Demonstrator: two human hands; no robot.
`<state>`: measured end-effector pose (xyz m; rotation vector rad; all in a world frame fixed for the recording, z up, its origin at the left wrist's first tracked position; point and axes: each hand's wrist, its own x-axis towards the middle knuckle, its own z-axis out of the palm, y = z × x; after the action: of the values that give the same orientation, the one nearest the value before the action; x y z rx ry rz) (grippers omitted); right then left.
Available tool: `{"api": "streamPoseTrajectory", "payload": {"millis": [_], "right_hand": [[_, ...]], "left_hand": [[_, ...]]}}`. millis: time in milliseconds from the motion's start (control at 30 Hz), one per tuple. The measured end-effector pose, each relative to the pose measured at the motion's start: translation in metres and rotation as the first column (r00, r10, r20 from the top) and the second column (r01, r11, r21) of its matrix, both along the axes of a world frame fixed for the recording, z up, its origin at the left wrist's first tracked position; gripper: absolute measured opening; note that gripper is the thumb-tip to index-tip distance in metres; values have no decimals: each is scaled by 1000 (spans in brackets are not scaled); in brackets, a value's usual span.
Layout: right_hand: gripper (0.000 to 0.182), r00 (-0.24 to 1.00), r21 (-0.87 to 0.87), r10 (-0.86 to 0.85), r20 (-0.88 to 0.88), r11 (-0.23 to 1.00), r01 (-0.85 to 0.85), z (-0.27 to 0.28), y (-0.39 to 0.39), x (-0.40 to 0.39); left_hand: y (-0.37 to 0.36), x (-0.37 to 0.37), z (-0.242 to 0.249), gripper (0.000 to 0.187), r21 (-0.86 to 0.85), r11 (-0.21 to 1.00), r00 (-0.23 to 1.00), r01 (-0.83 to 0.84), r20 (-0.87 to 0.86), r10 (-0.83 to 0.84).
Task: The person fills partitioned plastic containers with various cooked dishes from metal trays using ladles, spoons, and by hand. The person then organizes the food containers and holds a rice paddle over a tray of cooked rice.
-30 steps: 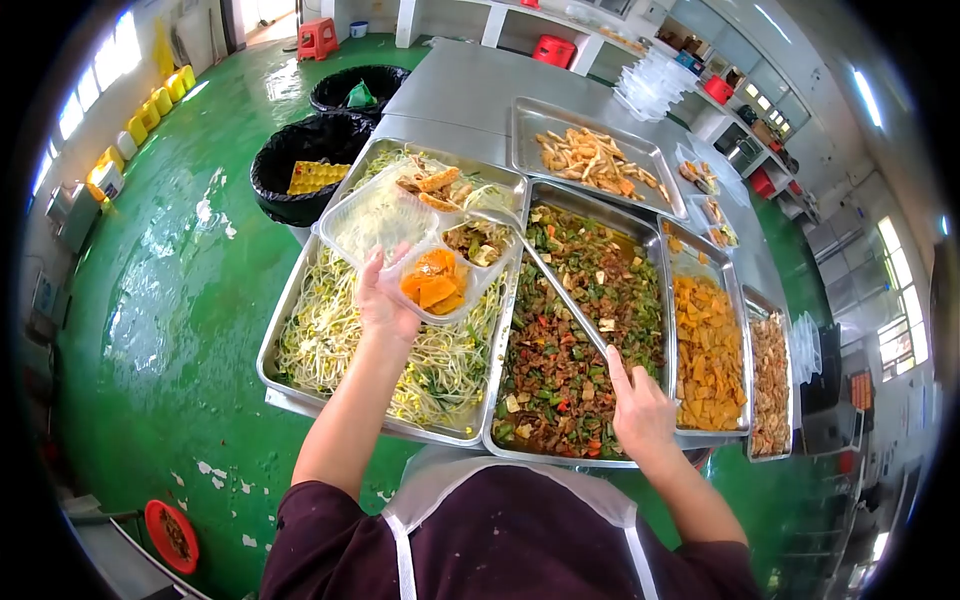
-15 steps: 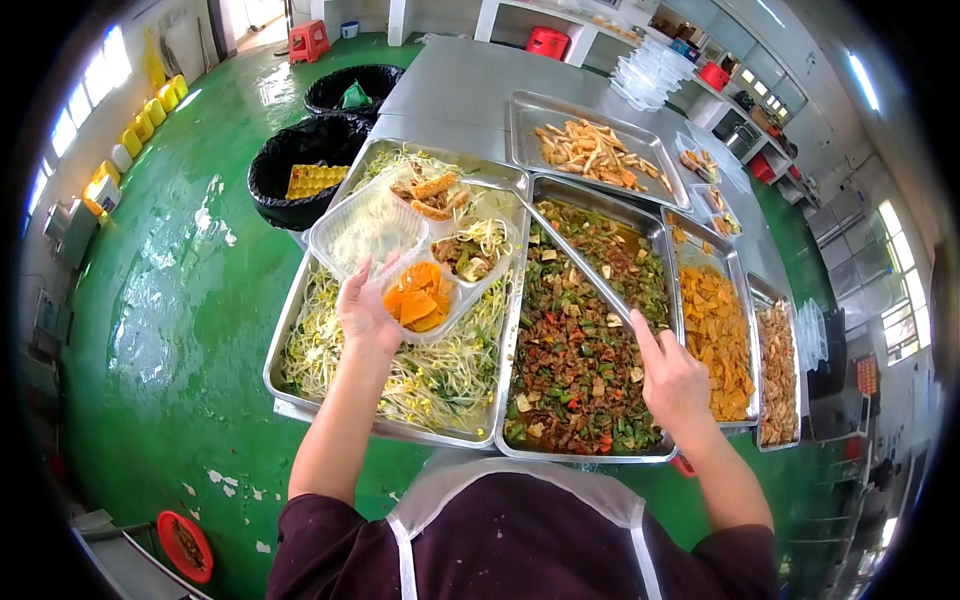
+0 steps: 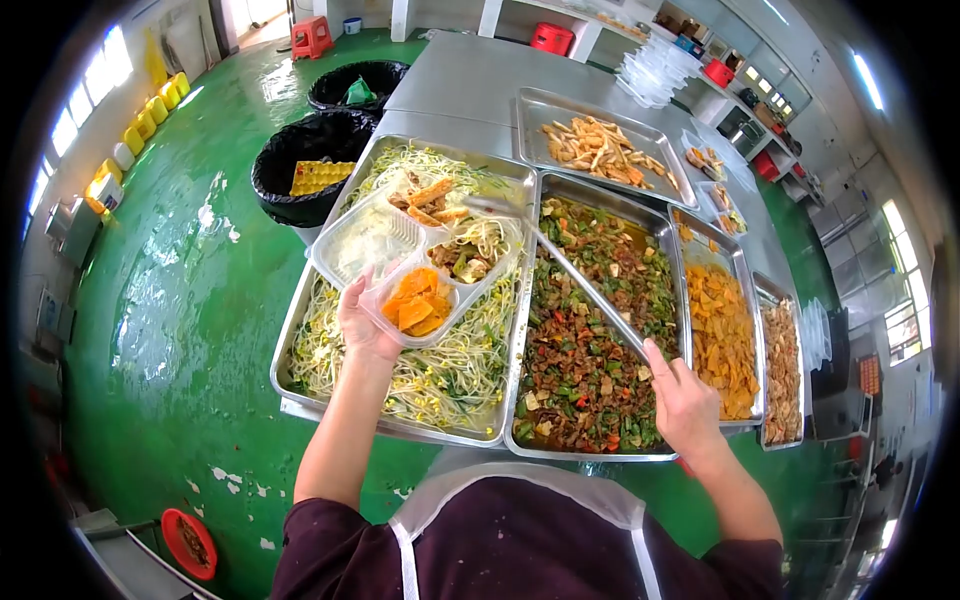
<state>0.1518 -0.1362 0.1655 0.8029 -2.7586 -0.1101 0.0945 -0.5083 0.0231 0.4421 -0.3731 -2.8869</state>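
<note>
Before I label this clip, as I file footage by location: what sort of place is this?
Probably a canteen or catering kitchen: large metal trays hold food, stacked clear containers stand beyond, and the left hand supports a divided meal box.

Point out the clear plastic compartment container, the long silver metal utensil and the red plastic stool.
Clear plastic compartment container (image 3: pixel 428 341): head view, near wall.
Long silver metal utensil (image 3: pixel 592 293): head view, middle of the handle.
Red plastic stool (image 3: pixel 311 30): head view, upper part.
</note>
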Motion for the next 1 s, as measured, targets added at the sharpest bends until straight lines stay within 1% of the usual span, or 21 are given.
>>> {"api": "streamPoseTrajectory", "payload": {"millis": [67, 100, 200, 233, 267, 333, 367, 467, 500, 600, 633, 733, 767, 833, 933, 967, 1000], "right_hand": [[58, 997, -132, -30, 67, 991, 39, -2, -2, 3], [59, 991, -158, -46, 122, 985, 66, 1, -4, 7], [60, 983, -208, -6, 181, 977, 44, -9, -1, 15], [60, 982, -165, -13, 191, 985, 45, -10, 0, 18], [60, 983, -182, -15, 185, 982, 49, -10, 1, 20], [59, 986, -222, -18, 166, 974, 55, -9, 7, 20], [59, 992, -240, -9, 125, 970, 39, -10, 13, 19], [58, 999, -232, -19, 45, 972, 29, -13, 35, 16], [58, 1000, -220, -18, 18, 975, 21, -13, 43, 15], [59, 998, -83, -58, -26, 995, 56, -22, 76, 23], [59, 997, -106, -55, -54, 993, 49, -25, 89, 28], [57, 998, -58, -37, -47, 998, 34, -22, 133, 50], [56, 996, -46, -37, -86, 998, 33, -22, 148, 56], [56, 992, -78, -57, -114, 996, 48, -21, 181, 63], [56, 978, -104, -88, -188, 992, 70, -17, 233, 64], [56, 972, -101, -105, -210, 991, 86, -16, 251, 64], [55, 965, -97, -123, -230, 990, 103, -15, 271, 65]], "left_hand": [[1, 0, -4, 65, 6, 1000, 1000, 12, -7, -12], [3, 0, -7, 64, 10, 1000, 1000, 16, -9, -16], [11, 2, -6, 64, -1, 1000, 1000, 24, 0, -24], [13, 3, -8, 68, 6, 999, 999, 39, -10, -39], [16, 4, -11, 68, 6, 999, 999, 37, -10, -37], [22, 5, -14, 70, 2, 999, 999, 32, -15, -32], [26, 6, -12, 71, -9, 999, 999, 32, -14, -32], [44, 10, -4, 75, -40, 998, 999, 42, -18, -43], [51, 11, -1, 76, -47, 998, 999, 46, -23, -48], [77, 14, 5, 79, -58, 997, 997, 55, -58, -58], [88, 13, 6, 80, -59, 997, 995, 56, -74, -60], [124, 14, 12, 80, -82, 995, 994, 59, -89, -66], [140, 16, 15, 78, -94, 994, 994, 58, -89, -66], [175, 20, 22, 73, -118, 991, 993, 63, -91, -74], [227, 26, 22, 65, -109, 985, 977, 137, -146, -152], [248, 30, 27, 58, -134, 982, 980, 136, -124, -153], [268, 32, 29, 58, -141, 976, 972, 166, -142, -186]]}}
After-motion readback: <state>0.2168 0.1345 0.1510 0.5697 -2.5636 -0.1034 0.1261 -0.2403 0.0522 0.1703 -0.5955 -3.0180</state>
